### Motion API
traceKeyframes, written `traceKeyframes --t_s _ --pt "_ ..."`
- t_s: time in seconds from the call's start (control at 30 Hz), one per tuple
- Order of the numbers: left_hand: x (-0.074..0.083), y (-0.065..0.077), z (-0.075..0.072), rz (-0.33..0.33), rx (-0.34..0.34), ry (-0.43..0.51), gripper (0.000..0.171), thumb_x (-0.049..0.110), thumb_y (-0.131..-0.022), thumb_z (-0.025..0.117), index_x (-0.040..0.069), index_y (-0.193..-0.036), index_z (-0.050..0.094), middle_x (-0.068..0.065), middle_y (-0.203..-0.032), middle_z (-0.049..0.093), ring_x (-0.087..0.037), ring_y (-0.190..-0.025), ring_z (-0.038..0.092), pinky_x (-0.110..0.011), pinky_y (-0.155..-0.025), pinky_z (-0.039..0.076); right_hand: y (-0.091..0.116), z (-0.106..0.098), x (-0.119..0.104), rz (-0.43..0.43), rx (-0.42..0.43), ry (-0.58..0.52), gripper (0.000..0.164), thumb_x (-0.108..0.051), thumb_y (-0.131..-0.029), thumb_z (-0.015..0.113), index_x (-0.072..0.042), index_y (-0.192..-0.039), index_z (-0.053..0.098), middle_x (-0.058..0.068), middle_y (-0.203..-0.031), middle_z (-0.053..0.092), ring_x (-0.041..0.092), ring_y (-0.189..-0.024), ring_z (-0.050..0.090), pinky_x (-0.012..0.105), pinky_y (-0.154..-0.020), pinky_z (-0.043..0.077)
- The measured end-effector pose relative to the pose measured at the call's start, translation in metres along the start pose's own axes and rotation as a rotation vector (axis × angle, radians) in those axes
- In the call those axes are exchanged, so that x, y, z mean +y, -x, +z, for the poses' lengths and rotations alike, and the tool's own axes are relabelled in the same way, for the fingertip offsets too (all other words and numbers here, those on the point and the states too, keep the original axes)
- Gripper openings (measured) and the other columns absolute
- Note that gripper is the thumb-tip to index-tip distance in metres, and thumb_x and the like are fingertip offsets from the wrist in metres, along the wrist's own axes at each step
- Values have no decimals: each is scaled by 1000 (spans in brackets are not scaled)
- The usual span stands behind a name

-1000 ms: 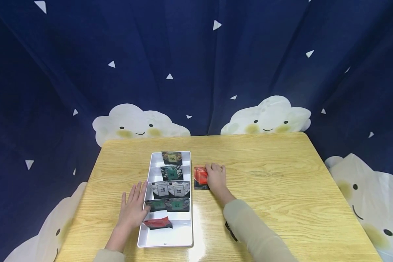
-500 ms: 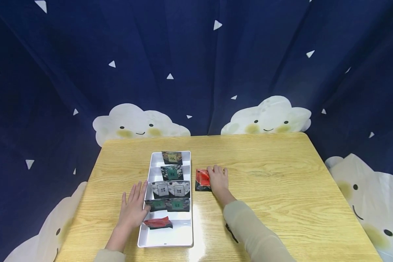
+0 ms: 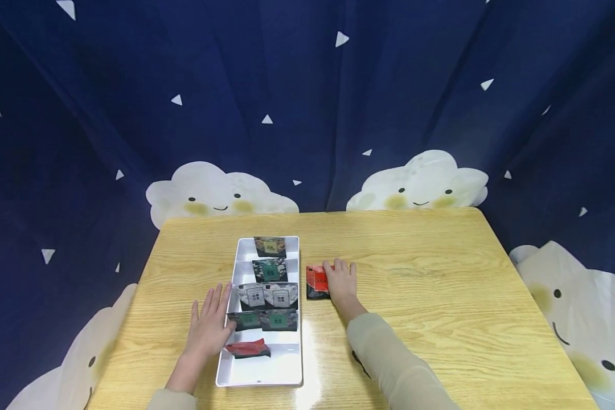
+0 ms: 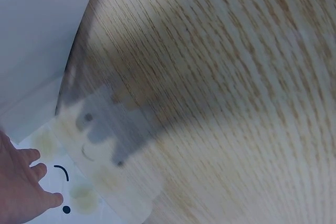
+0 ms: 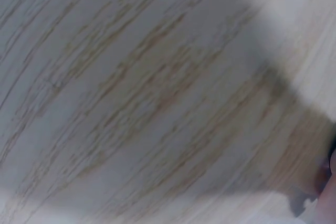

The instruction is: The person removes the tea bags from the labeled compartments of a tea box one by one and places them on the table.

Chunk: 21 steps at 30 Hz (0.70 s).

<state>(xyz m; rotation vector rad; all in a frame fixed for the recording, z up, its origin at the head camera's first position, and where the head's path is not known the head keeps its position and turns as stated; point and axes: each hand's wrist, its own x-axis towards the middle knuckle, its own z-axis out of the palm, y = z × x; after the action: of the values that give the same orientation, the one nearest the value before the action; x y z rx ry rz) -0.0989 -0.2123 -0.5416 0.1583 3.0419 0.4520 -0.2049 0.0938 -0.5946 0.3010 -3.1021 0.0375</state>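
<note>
My left hand (image 3: 208, 328) lies along the left rim of a white divided tray (image 3: 258, 373), its fingers straight and pointing away from me, the thumb by a green packet (image 3: 246, 320). Just right of the tray is a red and black packet (image 3: 318, 282). My right hand (image 3: 341, 285) holds that packet at its right side, fingers bent over the edge and covering part of it. In the right wrist view only a bit of the hand (image 5: 326, 203) shows at the right edge. The left wrist view catches some fingers of the left hand (image 4: 23, 187) at lower left.
In the tray stand a yellow-labelled packet (image 3: 270, 247), a dark green packet (image 3: 269, 271), two grey packets (image 3: 281, 296) and, nearer me, a red packet (image 3: 248, 348). A black object (image 3: 360, 364) lies partly under the right sleeve. A blue curtain (image 3: 307, 102) rises behind the wooden table (image 3: 430, 273).
The red and black packet and my right hand have shifted slightly right and toward me, then stayed nearly still. My left hand and the tray have not moved.
</note>
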Motion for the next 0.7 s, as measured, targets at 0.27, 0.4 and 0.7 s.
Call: traceKeyframes --t_s 0.27,0.4,0.7 --pt "0 0 0 1 -1 0 82 27 -80 57 12 -147 14 -19 -150 17 -38 -136 13 -62 -106 5 1 -1 0 0 6 14 39 -3 -86 53 -21 -119 43 10 -108 45 28 -106 44 49 -100 29" --pt "0 0 1 -1 -4 -1 82 27 -80 57 12 -148 14 -19 -150 16 -38 -136 13 -61 -106 5 1 -2 0 10 11 5 38 -3 -86 52 -21 -118 45 9 -106 45 28 -104 44 49 -99 28" --pt "-1 0 2 -4 -4 8 82 27 -80 57 12 -148 14 -19 -150 16 -38 -137 12 -62 -106 4 -1 -5 -1 61 65 -82 22 -33 -98 37 -19 -111 46 8 -99 47 27 -99 48 50 -98 27"
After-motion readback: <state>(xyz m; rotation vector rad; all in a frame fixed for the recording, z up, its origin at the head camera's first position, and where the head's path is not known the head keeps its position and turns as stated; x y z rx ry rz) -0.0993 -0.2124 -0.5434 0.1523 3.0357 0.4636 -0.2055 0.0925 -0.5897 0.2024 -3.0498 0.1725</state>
